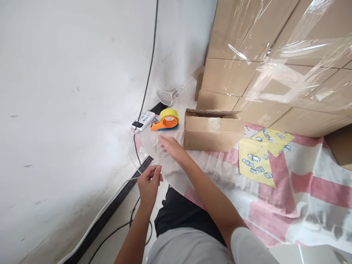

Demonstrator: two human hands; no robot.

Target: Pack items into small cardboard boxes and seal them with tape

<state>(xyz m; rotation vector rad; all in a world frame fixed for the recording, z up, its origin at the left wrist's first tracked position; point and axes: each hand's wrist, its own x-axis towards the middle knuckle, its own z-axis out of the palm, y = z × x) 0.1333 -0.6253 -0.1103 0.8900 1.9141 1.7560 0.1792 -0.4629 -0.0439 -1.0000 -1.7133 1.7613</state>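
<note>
My left hand is closed, thumb against curled fingers, beside the wall; what it pinches, if anything, is hidden. A white cable runs up to it from the lower left, and a thinner white cord comes down near it. Over the cloth, my right hand is slightly blurred, fingers stretched out and nothing visible in them. Just beyond it lies an orange tape dispenser with a yellow tape roll. To its right stands a small cardboard box.
A white device, a dark flat object and a perforated scoop lie by the wall. Plastic-wrapped cartons are stacked behind. Yellow sheets with small pieces lie on the pink-and-white cloth. Black cable hangs down the wall.
</note>
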